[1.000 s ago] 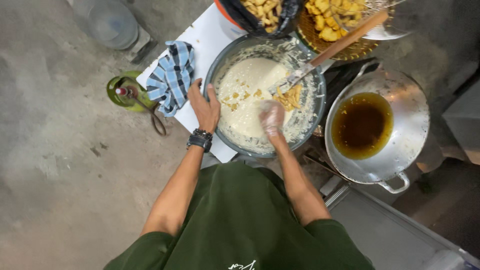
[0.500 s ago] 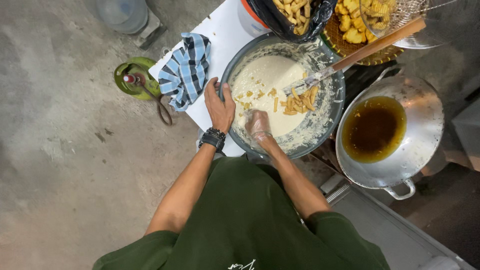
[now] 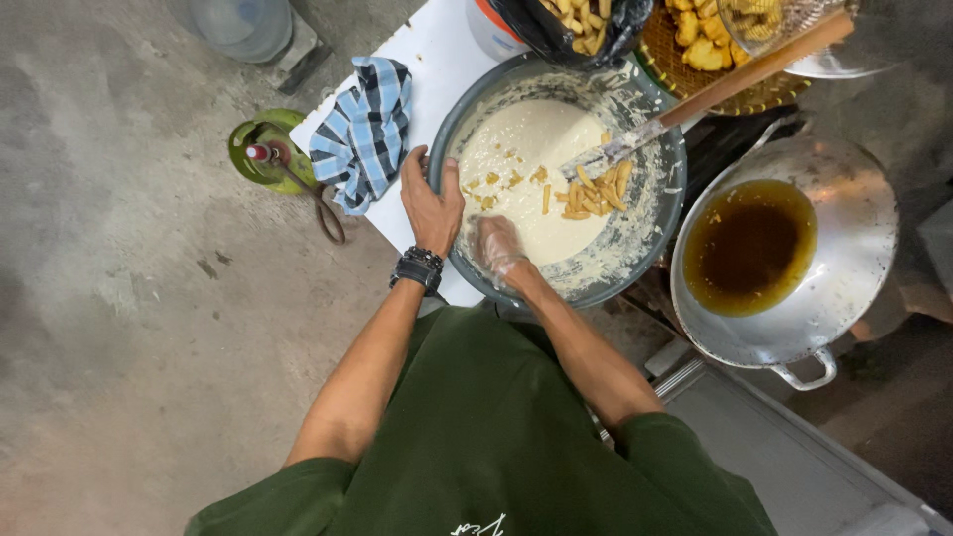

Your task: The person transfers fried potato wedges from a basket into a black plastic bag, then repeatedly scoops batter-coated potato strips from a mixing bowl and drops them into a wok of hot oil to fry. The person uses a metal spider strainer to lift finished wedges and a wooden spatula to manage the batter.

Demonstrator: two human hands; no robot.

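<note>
Grey bowl [image 3: 650, 253] — pale batter [image 3: 526, 164], yellow strips [image 3: 594, 194].

The left hand [image 3: 431, 203] grips the rim of the bowl [image 3: 663, 213]. Left of the grip the checkered cloth [image 3: 364, 131] lies close. Beyond the grip, open batter, then the wooden-handled spatula [image 3: 695, 104] crosses. Far right, the wok of oil [image 3: 844, 288] blocks.

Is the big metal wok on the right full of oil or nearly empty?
Partly filled. The wok holds a dark amber pool of oil in its centre, with wide bare metal walls showing all around it.
</note>
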